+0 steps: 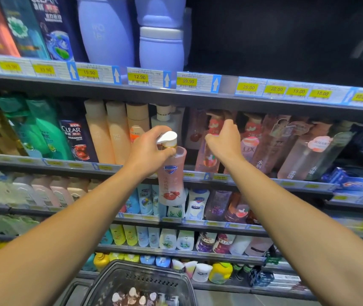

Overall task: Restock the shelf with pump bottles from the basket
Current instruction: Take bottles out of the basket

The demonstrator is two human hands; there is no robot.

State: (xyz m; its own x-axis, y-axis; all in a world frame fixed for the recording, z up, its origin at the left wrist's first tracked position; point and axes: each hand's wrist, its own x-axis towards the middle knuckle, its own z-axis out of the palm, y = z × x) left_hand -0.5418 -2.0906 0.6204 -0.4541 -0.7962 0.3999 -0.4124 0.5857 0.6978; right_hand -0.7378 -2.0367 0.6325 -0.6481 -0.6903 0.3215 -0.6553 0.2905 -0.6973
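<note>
Pump bottle (171, 173) in left grip (149, 149)

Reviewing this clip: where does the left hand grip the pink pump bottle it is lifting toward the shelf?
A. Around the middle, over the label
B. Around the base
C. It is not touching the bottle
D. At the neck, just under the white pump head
D: the left hand curls around the neck of the pink pump bottle, whose labelled body hangs free below the grip.

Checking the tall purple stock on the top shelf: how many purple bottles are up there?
2: a tall oval purple bottle, and right of it a purple bottle with a white band. More may be hidden behind.
</note>
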